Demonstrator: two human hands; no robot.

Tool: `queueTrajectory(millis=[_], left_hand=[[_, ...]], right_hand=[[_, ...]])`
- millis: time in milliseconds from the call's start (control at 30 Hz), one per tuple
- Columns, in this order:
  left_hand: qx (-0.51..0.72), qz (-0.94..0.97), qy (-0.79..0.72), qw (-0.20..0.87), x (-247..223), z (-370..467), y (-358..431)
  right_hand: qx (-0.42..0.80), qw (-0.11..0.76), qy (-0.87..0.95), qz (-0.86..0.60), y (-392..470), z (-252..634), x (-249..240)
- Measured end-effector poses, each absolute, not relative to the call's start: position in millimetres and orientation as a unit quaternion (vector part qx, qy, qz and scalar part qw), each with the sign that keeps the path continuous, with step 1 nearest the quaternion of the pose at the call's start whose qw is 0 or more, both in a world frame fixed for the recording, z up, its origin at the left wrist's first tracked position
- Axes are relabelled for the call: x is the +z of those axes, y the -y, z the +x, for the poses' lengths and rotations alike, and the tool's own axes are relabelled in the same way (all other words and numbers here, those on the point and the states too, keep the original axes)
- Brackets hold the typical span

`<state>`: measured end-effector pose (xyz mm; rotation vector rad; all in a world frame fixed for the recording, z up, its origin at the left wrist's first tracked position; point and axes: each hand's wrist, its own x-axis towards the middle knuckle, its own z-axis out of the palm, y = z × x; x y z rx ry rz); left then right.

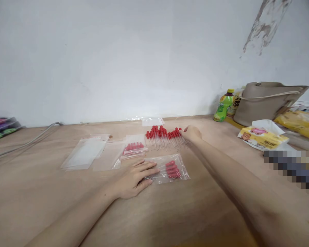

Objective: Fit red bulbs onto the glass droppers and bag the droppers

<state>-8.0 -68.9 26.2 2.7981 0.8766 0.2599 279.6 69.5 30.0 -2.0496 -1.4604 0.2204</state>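
My left hand (137, 178) lies flat with its fingers spread, the fingertips on the left part of a clear zip bag (184, 168). Inside that bag are several red-topped droppers (173, 169). At the right end of a pile of loose red-topped droppers (159, 133), my right hand (192, 133) has its fingers closed around the top of one dropper. Behind my left hand sits a stack of filled bags (134, 147) with red tops showing. Flat clear bags (86, 153) lie to the left of it.
A green bottle (223, 105), a grey bag (260, 103) and a yellow tissue pack (264, 134) stand at the back right. A grey cable (33, 136) crosses the table (36, 192) at the left, near colourful packets (3, 127). A white wall rises behind.
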Motion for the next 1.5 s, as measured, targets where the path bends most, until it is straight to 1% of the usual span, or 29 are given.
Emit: queueTrajectory(millis=[167,300,433,567,600,633,667,733,933,1067,1167,1300,1500], left_hand=[[0.091,0.946,-0.295,0.1,25,-8,68],[0.087,0.947,-0.295,0.098,25,-9,68],[0.082,0.946,-0.296,0.099,27,-8,69],[0.087,0.947,-0.295,0.096,28,-8,70],[0.089,0.946,-0.295,0.096,28,-7,70],[0.09,0.946,-0.296,0.095,29,-7,70],[0.091,0.946,-0.297,0.095,29,-7,70],[0.09,0.944,-0.302,0.094,29,-7,70],[0.098,0.945,-0.298,0.093,27,-8,69],[0.097,0.944,-0.301,0.093,26,-9,69],[0.095,0.944,-0.303,0.095,26,-9,69],[0.091,0.944,-0.303,0.094,27,-9,69],[0.091,0.944,-0.304,0.091,25,-9,68]], right_hand=[[0.131,0.302,0.505,-0.798,-86,279,26],[0.154,0.347,0.503,-0.777,-87,281,31],[0.199,0.426,0.538,-0.7,-69,281,35],[0.239,0.499,0.548,-0.627,-29,282,24],[0.248,0.524,0.54,-0.61,-19,283,19],[0.281,0.575,0.519,-0.567,-10,284,14],[0.303,0.605,0.5,-0.54,-2,285,9],[0.333,0.638,0.47,-0.511,8,285,0],[0.379,0.62,0.462,-0.508,17,273,-8],[0.447,0.621,0.432,-0.477,25,264,-8],[0.491,0.597,0.452,-0.446,32,264,-10],[0.51,0.527,0.53,-0.426,37,272,-11],[0.564,0.358,0.621,-0.409,36,290,0]])
